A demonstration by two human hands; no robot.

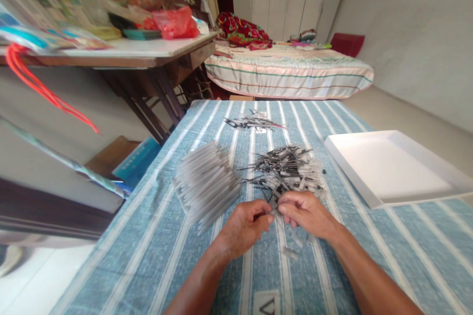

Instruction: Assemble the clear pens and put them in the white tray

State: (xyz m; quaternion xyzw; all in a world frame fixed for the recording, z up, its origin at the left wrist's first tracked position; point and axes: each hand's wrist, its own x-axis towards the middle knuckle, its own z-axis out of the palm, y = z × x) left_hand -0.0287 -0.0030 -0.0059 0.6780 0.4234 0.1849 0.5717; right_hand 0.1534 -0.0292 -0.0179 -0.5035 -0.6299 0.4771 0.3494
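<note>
My left hand (248,226) and my right hand (303,211) nearly meet at the near edge of a loose pile (286,167) of thin black and clear pieces. Fingers and thumb of each are pinched together; what they hold is too small and blurred to name. Left of them lies a stack of long grey-white sticks (209,182), roughly parallel. A few small clear pieces (290,253) are scattered on the cloth just below my right hand. Farther back sits a smaller pile (253,122) of dark and clear pieces with a red one.
A blue striped cloth (207,275) covers the table. An open white box (399,167) stands at the right. Beyond are a bed (288,71) and, at the upper left, a desk (140,54) loaded with bags and a red plastic bag (177,23).
</note>
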